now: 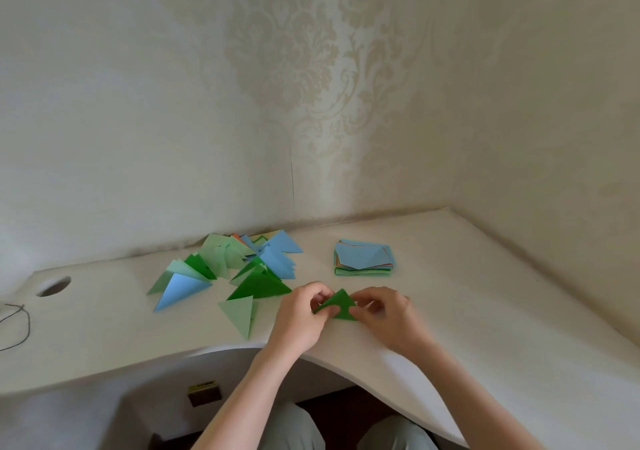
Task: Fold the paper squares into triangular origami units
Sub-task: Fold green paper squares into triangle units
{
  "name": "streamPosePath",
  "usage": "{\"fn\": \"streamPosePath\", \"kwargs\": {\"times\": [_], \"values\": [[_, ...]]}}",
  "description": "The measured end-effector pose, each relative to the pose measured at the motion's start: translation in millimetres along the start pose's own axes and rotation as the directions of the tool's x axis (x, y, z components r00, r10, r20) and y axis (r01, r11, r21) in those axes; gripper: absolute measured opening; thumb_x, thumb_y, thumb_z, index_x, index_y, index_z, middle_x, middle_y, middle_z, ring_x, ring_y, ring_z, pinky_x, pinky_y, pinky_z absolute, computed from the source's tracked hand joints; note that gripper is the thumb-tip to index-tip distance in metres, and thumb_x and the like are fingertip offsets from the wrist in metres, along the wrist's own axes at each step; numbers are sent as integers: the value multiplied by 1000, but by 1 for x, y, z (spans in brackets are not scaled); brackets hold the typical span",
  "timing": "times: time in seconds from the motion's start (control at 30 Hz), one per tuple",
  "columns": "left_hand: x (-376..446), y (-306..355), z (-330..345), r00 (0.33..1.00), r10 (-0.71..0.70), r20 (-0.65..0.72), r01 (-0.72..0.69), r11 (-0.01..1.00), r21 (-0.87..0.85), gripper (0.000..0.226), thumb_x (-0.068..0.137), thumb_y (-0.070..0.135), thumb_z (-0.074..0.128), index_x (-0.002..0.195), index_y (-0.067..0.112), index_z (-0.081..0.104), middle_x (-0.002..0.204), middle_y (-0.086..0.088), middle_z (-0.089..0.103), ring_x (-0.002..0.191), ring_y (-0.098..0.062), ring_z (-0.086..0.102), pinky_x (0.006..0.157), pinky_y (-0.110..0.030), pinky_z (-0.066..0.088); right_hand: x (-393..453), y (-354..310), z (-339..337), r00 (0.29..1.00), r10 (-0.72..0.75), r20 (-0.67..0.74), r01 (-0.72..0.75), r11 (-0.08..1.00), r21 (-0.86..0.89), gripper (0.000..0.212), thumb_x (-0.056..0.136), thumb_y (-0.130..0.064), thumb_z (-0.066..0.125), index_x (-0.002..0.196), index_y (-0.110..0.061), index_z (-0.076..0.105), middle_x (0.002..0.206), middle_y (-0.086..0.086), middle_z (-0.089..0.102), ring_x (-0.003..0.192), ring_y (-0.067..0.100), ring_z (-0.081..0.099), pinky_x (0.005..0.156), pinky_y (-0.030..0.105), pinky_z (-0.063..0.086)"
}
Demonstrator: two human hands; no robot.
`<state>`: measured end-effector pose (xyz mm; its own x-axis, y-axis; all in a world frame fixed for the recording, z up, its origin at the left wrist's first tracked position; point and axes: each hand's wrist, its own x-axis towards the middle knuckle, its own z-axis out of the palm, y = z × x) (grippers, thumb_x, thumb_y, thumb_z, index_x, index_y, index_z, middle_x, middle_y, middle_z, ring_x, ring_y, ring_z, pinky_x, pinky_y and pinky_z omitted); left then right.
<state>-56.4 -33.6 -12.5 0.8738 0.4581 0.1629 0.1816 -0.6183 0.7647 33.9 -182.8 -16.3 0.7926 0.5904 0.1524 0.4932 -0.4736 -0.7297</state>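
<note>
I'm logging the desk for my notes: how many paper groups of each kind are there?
Stack of flat squares: 1
Heap of folded triangles: 1
Green triangle pinched between left hand and right hand: 1
Total: 3

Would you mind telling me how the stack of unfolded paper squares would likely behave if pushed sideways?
The stack of paper squares already sits fanned with misaligned edges, so it would probably shear and spread rather than slide as one. The sheets look thin, likely light and floppy when lifted.
</note>
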Motion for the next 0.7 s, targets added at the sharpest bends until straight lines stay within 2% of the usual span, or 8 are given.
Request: {"fn": "streamPosePath", "kwargs": {"times": [0.1,0.27,0.37,0.47,0.6,0.7], "values": [[-1,-1,-11,999,50,-9,-50,998,-46,7,80,26,74,84,26,68,80,13,68,78,-1,59,62,-9,40,-1,-13,0,998,-19,-59,24,997,71,7,81,-25,72,86,-20,73,77,-13,68,70,2,60,62,7,42],[-13,-17,-62,991,104,-84,-112,989,-99,14,78,27,75,90,29,68,85,16,67,85,3,59,71,-7,41,8,-41,11,990,-85,-113,96,991,98,5,79,-20,75,76,-21,71,71,-12,68,70,-1,60,61,7,43],[-21,-49,-109,986,117,-121,-113,993,41,21,81,21,73,97,31,65,95,20,64,93,6,56,75,-6,39,18,-57,27,990,-88,-111,98,991,88,5,79,-22,74,76,-22,71,70,-12,67,69,0,59,60,8,43],[-23,-80,-134,994,93,-52,-82,979,185,30,79,22,75,104,33,62,107,24,61,100,11,52,80,-7,37,26,-66,46,992,-89,-89,94,994,63,5,79,-25,74,76,-21,72,69,-11,67,65,2,58,59,8,42],[-22,-98,-130,995,101,-14,-95,967,237,37,75,37,77,108,33,61,111,22,60,105,6,52,92,-16,41,36,-72,67,992,-85,-92,91,993,70,6,78,-24,75,74,-23,71,69,-9,68,63,3,57,58,9,41],[-19,-102,-120,988,140,-62,-120,958,259,38,73,39,77,107,27,63,107,16,62,101,-1,54,90,-22,44,46,-77,78,993,-82,-86,86,995,46,5,78,-25,76,76,-22,72,71,-8,68,65,8,59,60,16,45]]}}
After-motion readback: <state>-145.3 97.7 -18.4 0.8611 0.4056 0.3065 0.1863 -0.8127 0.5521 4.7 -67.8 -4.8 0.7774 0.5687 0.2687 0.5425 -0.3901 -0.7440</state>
